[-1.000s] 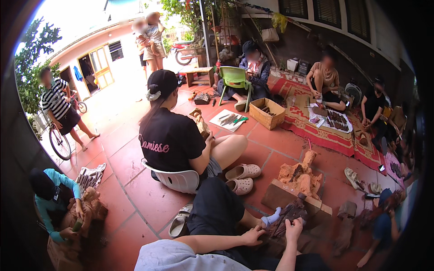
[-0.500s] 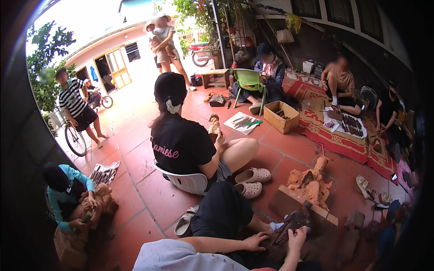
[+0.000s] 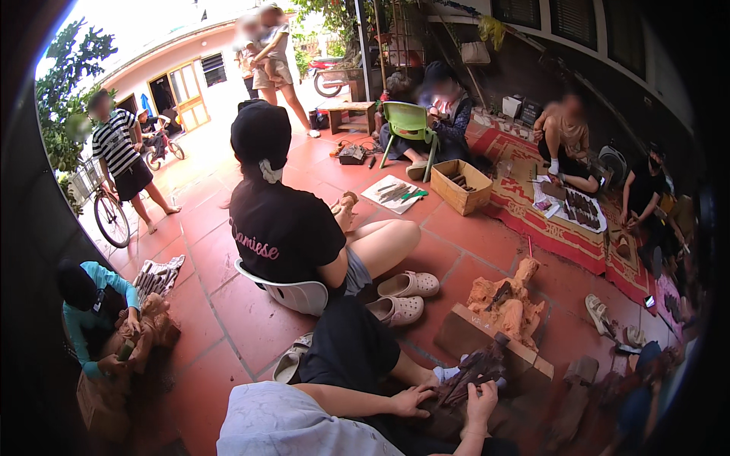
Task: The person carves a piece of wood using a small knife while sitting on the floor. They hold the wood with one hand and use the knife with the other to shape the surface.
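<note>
Low at the bottom centre, a dark reddish-brown wood carving lies in front of me, tilted against a wooden block. My left hand rests at the carving's near left end, its fingers stretched out. On the carving's right side, my right hand has thumb and fingers pinched together; what lies between them is too small to make out. Just beyond, an orange-brown carved piece sits by the block. Shadow hides the carving's lower part.
Ahead, a person in black sits on a white low chair, beside beige clogs. At left, someone in turquoise works on a carving. A wooden crate, green chair and red rug stand farther off.
The whole view has shifted, so surroundings sit farther left and slightly higher. Both my hands keep nearly the same places at the carving. The seated person's light-coloured figure is now more hidden.
</note>
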A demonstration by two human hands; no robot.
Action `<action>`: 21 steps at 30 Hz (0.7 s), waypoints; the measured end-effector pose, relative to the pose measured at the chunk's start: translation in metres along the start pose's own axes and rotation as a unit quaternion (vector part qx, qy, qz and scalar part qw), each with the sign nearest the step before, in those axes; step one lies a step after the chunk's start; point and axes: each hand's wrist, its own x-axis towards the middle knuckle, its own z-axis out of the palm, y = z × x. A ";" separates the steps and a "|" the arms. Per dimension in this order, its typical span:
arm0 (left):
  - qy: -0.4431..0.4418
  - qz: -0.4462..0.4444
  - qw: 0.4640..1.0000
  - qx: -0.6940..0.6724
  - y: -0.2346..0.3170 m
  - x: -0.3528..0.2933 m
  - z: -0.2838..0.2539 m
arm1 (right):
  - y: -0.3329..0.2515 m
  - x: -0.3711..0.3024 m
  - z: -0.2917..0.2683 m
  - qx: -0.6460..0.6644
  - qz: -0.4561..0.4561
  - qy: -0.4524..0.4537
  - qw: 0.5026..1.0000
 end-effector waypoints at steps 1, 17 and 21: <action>0.001 0.009 1.000 0.004 0.001 0.002 -0.003 | 0.006 0.002 -0.002 0.025 0.027 -0.004 0.999; -0.027 -0.001 1.000 -0.011 0.005 -0.002 -0.016 | -0.016 -0.001 0.005 -0.063 -0.032 -0.032 0.997; -0.037 0.003 0.999 -0.027 0.011 0.002 -0.018 | 0.019 0.006 -0.003 0.072 0.125 0.012 0.989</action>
